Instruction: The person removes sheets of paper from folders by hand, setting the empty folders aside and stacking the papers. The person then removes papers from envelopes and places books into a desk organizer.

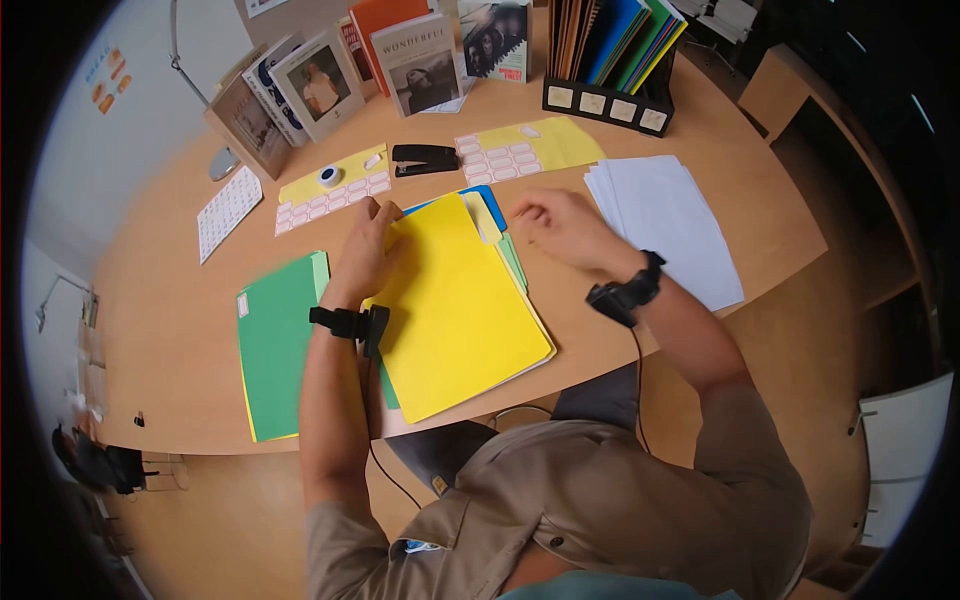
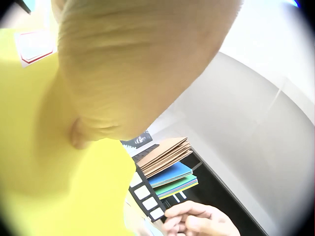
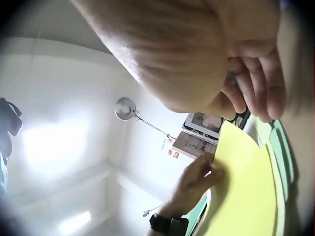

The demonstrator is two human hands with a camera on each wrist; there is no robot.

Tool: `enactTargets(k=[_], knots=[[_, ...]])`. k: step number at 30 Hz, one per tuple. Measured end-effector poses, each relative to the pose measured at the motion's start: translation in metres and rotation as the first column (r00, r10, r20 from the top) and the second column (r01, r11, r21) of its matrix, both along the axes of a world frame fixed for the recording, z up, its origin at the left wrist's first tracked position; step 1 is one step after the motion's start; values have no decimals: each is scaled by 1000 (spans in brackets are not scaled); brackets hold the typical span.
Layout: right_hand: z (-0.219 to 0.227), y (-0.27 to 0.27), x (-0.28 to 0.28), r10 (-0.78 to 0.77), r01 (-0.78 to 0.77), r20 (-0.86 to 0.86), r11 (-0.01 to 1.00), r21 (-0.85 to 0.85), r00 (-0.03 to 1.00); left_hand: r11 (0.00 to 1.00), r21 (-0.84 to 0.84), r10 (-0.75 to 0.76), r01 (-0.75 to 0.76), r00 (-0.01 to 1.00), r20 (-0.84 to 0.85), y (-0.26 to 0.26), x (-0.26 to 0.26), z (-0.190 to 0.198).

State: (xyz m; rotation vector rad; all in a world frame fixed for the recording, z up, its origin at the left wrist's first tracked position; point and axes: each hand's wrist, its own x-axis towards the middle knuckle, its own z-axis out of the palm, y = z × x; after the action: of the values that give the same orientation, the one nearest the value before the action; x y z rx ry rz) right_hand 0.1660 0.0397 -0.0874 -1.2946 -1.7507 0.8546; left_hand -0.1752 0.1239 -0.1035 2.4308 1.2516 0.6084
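Note:
A yellow folder (image 1: pixel 465 320) lies at a slant in front of the person, over a blue folder (image 1: pixel 488 205) and a light green one (image 1: pixel 514 265) whose edges peek out at the top right. My left hand (image 1: pixel 368 250) grips its upper left edge, thumb on the yellow face as the right wrist view (image 3: pixel 216 175) shows; the other fingertips are partly hidden. Just right of the folder's tab hovers my right hand (image 1: pixel 572 230), holding nothing, its fingers loosely bent. A green folder (image 1: pixel 280 345) with a small label rests to the left.
Label sheets (image 1: pixel 500 160) on yellow backing, a black stapler (image 1: pixel 425 159) and a small round container (image 1: pixel 329 176) lie beyond the folders. White papers (image 1: pixel 670 225) are at right. Upright books (image 1: pixel 420 65) and a black file holder (image 1: pixel 605 105) stand at the back.

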Motion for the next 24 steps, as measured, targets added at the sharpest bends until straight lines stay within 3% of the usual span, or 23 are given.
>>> enactTargets(k=[3,5,11,13,15,17,22,24], knots=[[-17,8,-25,29,-27,46,999,-41,999,1000,18,-16,15,996,84,-5,0,5],[-28,10,-35,-20,21,-72,1000,9,997,999,37,-26,21,988,151,-11,2,19],[-23,5,-37,-10,10,18,1000,21,1000,999,-20,-21,28,949,315,-9,-1,25],[-26,6,-37,-91,44,-250,981,-187,964,999,-39,-2,16,942,334,-7,-2,25],[-43,13,-30,-58,24,-177,981,-190,982,999,-32,-23,40,914,405,-8,2,24],[-46,14,-31,-16,15,-116,1000,-3,993,999,-20,-29,41,907,420,-5,1,20],[-10,-4,-39,-41,23,-155,993,-117,987,998,-13,-50,63,885,462,0,0,12],[-15,-3,-39,-48,30,-142,991,-128,989,991,-107,-13,77,864,504,0,0,11]])
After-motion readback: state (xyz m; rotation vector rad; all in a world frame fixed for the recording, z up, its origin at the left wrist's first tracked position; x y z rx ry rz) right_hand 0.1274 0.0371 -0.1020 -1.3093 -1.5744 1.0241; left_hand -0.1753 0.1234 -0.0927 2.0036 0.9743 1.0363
